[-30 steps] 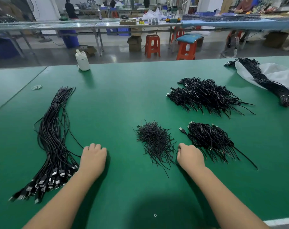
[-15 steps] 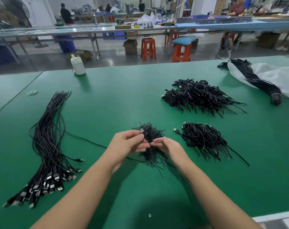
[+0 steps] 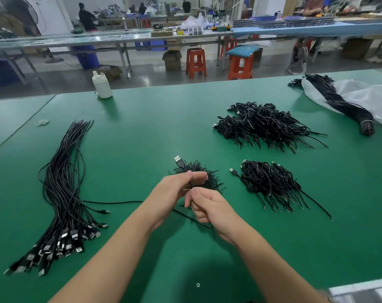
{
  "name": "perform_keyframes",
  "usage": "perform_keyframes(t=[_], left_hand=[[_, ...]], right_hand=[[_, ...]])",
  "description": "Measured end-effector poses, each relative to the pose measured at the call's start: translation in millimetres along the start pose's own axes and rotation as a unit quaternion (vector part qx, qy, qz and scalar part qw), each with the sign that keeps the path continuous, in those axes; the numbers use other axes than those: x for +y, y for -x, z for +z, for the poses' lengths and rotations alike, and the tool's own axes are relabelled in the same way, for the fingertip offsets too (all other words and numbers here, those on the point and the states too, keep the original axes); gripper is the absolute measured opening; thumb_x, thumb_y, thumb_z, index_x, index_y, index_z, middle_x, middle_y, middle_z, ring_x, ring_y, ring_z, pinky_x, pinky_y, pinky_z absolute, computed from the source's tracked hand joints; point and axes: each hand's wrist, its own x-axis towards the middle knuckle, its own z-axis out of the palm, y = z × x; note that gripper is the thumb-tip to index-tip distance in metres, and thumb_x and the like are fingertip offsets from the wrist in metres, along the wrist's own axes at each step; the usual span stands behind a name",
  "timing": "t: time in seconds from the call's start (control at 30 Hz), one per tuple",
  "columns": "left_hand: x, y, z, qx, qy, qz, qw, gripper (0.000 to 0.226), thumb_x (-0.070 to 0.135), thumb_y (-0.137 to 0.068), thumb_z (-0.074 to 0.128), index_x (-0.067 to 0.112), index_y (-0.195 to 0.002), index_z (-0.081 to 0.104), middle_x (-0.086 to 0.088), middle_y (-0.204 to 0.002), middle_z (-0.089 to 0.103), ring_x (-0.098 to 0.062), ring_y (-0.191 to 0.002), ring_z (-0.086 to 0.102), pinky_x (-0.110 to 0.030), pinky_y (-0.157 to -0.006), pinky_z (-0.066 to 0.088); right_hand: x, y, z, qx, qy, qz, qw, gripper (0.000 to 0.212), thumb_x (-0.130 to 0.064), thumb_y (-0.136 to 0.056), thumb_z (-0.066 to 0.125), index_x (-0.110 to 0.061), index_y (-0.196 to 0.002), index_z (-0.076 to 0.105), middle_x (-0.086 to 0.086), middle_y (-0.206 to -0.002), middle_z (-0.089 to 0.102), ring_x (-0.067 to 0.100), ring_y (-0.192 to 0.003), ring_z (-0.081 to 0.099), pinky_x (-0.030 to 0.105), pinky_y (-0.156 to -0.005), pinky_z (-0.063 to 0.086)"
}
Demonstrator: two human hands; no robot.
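My left hand pinches a black USB cable just below its plug, which sticks up above a small heap of short black ties. The cable's loose length trails left across the green table. Just below, my right hand is curled around the same cable's black wire, and what else it holds is hidden. Both hands hover over the table's middle.
A long bundle of straight USB cables lies at the left. Two piles of coiled cables lie at the right, a near one and a far one. A tied bundle lies on a white bag. A white bottle stands at the far edge.
The hands left the table, picked one cable from the left bundle and met over the tie heap. Now the plug points up and my right hand has dropped below the left.
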Motion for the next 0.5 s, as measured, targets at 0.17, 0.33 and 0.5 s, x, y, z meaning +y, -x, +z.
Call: perform_keyframes(t=[0.17,0.33,0.5], left_hand=[[0.4,0.5,-0.5,-0.031,0.047,-0.026,0.998,0.042,0.027,-0.100,0.037,0.005,-0.118,0.067,-0.010,-0.121,0.070,-0.020,-0.119,0.063,-0.028,-0.099,0.047],[5.2,2.7,-5.6,-0.077,0.067,-0.061,0.993,0.054,0.034,-0.092,0.036,-0.002,-0.122,0.062,-0.017,-0.123,0.067,-0.024,-0.120,0.062,-0.033,-0.102,0.047],[8.2,6.5,-14.2,-0.127,0.025,-0.079,0.988,0.055,0.030,-0.098,0.027,-0.006,-0.124,0.061,-0.019,-0.127,0.065,-0.032,-0.125,0.057,-0.035,-0.111,0.039]], right_hand=[[-1.7,0.4,5.5,-0.027,0.032,-0.006,0.999,0.033,-0.037,-0.098,0.046,-0.023,-0.073,0.063,-0.007,-0.057,0.026,0.008,-0.050,0.020,0.018,-0.047,0.019],[-1.5,0.0,10.2,-0.038,0.064,-0.010,0.997,0.036,-0.032,-0.103,0.042,-0.023,-0.076,0.064,-0.005,-0.056,0.027,0.010,-0.052,0.022,0.020,-0.048,0.020],[1.7,-1.5,15.7,-0.055,0.051,0.013,0.997,0.039,-0.027,-0.107,0.039,-0.023,-0.077,0.064,-0.008,-0.055,0.027,0.010,-0.050,0.020,0.022,-0.049,0.018]])
